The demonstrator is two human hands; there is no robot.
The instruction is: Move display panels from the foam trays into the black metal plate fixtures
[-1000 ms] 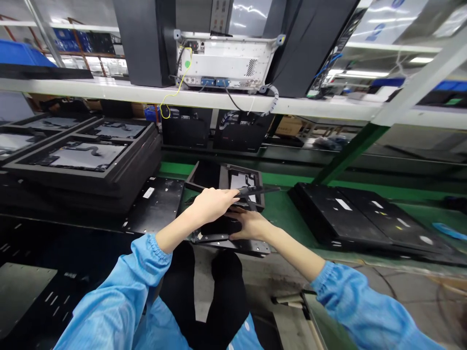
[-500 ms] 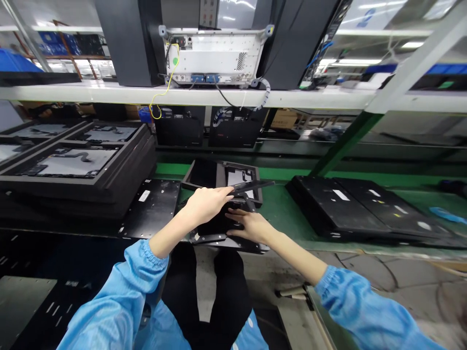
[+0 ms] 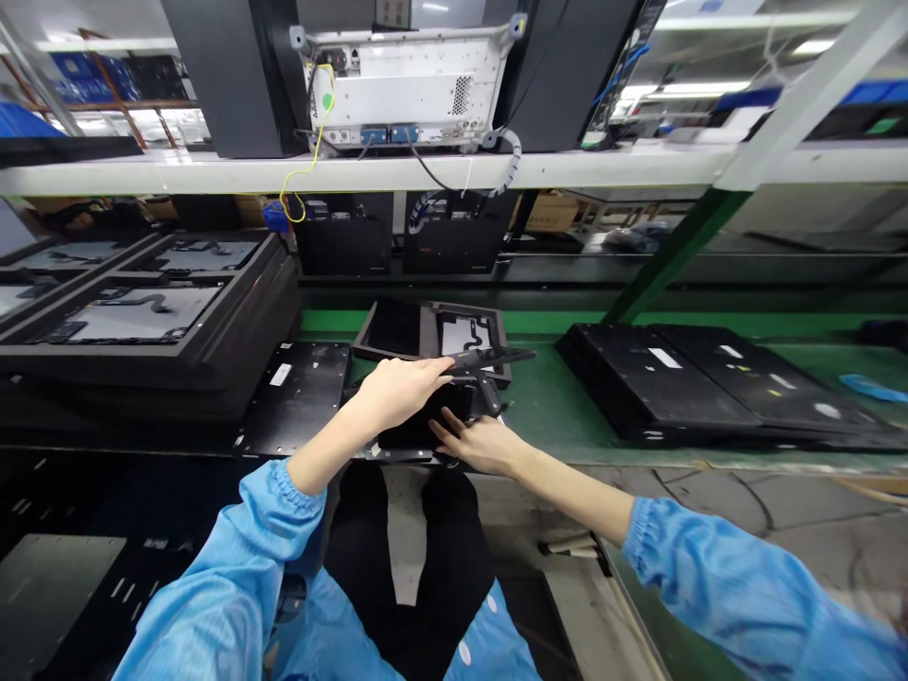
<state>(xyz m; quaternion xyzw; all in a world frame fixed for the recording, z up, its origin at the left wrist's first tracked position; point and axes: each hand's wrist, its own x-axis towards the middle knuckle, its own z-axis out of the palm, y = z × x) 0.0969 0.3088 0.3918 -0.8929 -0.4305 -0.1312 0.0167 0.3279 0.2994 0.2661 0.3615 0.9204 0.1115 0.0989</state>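
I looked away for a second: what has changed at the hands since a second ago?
Little: the right hand slid slightly nearer along the black panel, fingers spread flat. The left hand stays closed on the thin black bar. The panels on the green belt stayed put.

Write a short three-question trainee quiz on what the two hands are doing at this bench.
1. True or false: the left hand holds a thin black strip above the black panel.
2. The right hand is: A) lying with fingers spread on the black panel, B) gripping a screwdriver, C) resting on the green belt.
3. Fill in: stacked black trays stand on the person's ____ side.

Key: 1 true; 2 A; 3 left.
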